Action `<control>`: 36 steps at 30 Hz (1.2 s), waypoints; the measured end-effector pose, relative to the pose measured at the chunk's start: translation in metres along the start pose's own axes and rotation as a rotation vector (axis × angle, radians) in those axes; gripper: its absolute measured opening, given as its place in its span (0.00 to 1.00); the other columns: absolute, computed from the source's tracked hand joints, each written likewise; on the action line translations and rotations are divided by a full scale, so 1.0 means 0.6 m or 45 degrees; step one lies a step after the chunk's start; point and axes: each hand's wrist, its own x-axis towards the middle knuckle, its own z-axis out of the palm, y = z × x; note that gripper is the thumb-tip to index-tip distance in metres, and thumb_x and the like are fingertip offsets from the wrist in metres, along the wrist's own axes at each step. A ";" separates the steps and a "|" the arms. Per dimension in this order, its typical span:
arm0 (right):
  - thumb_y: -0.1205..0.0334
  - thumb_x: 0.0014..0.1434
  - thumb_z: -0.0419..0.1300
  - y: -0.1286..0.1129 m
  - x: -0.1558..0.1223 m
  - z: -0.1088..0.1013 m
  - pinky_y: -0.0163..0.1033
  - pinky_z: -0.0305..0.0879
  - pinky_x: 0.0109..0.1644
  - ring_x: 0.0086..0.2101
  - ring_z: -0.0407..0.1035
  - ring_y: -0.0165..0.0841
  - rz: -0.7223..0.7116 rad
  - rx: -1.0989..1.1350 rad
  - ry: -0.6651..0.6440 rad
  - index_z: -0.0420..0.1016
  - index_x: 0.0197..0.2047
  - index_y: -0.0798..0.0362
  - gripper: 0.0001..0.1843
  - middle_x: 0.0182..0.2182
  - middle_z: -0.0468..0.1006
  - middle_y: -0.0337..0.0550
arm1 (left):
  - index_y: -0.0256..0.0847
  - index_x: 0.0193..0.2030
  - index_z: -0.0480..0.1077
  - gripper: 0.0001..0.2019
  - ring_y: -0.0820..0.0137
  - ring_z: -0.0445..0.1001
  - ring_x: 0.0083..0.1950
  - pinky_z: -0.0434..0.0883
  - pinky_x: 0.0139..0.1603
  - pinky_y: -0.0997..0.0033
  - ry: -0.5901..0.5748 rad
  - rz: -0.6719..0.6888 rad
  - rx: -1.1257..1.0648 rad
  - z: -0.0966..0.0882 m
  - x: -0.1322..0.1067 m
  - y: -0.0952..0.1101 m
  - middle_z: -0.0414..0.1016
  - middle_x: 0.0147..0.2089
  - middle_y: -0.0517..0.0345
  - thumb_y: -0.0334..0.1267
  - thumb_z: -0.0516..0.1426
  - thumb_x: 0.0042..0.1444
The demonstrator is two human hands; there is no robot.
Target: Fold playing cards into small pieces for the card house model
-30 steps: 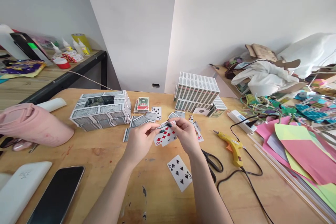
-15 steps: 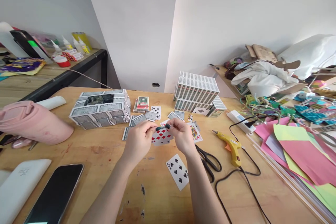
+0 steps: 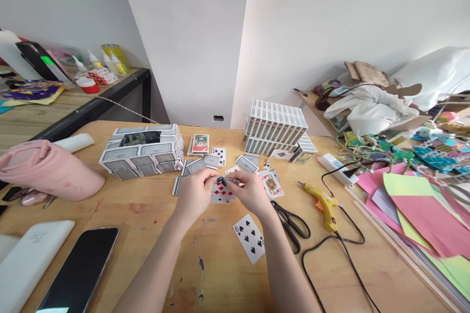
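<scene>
My left hand (image 3: 196, 194) and my right hand (image 3: 253, 193) meet over the middle of the table, fingertips pinched together. Between them is a thin playing card (image 3: 232, 180), seen nearly edge-on and mostly covered by the fingers. Right below lie face-up cards with red diamonds (image 3: 220, 192). A six of spades (image 3: 249, 238) lies closer, beside my right forearm. Past my right hand is a face card (image 3: 270, 183). Several patterned card backs (image 3: 193, 166) and a spades card (image 3: 219, 155) are spread beyond my left hand.
A box covered in cards (image 3: 143, 156) stands at left, near a pink tumbler (image 3: 55, 171) and a phone (image 3: 81, 269). A block of card boxes (image 3: 275, 124) stands at the back. Scissors (image 3: 292, 225), a yellow glue gun (image 3: 325, 205) with its cord, and coloured paper (image 3: 426, 215) lie right.
My fingertips have come closer together and shifted their pinch on the card. My right hand has turned slightly inward and moved left. The things on the table stay in place.
</scene>
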 end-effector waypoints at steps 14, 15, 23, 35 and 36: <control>0.68 0.47 0.52 -0.019 -0.007 -0.003 0.29 0.47 0.21 0.19 0.51 0.23 0.064 0.030 -0.084 0.74 0.23 0.56 0.10 0.15 0.60 0.33 | 0.41 0.32 0.70 0.09 0.70 0.71 0.34 0.64 0.34 0.73 -0.040 0.095 0.112 -0.014 -0.006 0.011 0.75 0.32 0.59 0.32 0.48 0.56; 0.68 0.46 0.52 -0.020 -0.007 -0.004 0.29 0.47 0.20 0.19 0.51 0.23 0.078 0.041 -0.097 0.75 0.24 0.56 0.10 0.15 0.60 0.33 | 0.41 0.32 0.70 0.09 0.70 0.71 0.34 0.64 0.33 0.73 -0.042 0.087 0.099 -0.015 -0.006 0.012 0.75 0.32 0.59 0.32 0.48 0.56; 0.67 0.49 0.53 0.003 -0.002 -0.015 0.30 0.58 0.23 0.21 0.63 0.26 0.139 0.338 -0.258 0.75 0.37 0.54 0.14 0.25 0.76 0.39 | 0.42 0.34 0.72 0.10 0.72 0.71 0.29 0.64 0.30 0.74 -0.068 -0.021 0.027 -0.030 -0.002 0.010 0.76 0.30 0.61 0.35 0.49 0.55; 0.63 0.47 0.58 0.009 0.003 -0.016 0.34 0.63 0.26 0.22 0.68 0.30 0.093 0.224 0.095 0.74 0.25 0.54 0.05 0.20 0.75 0.39 | 0.40 0.30 0.70 0.08 0.70 0.72 0.31 0.66 0.31 0.73 -0.070 0.144 -0.052 0.007 -0.017 0.036 0.75 0.30 0.56 0.32 0.50 0.53; 0.63 0.46 0.59 0.008 0.003 -0.019 0.33 0.62 0.25 0.21 0.67 0.30 0.111 0.252 0.097 0.74 0.24 0.54 0.05 0.19 0.75 0.38 | 0.40 0.29 0.69 0.08 0.71 0.71 0.31 0.66 0.31 0.73 -0.044 0.134 -0.060 0.009 -0.018 0.038 0.75 0.29 0.57 0.32 0.49 0.53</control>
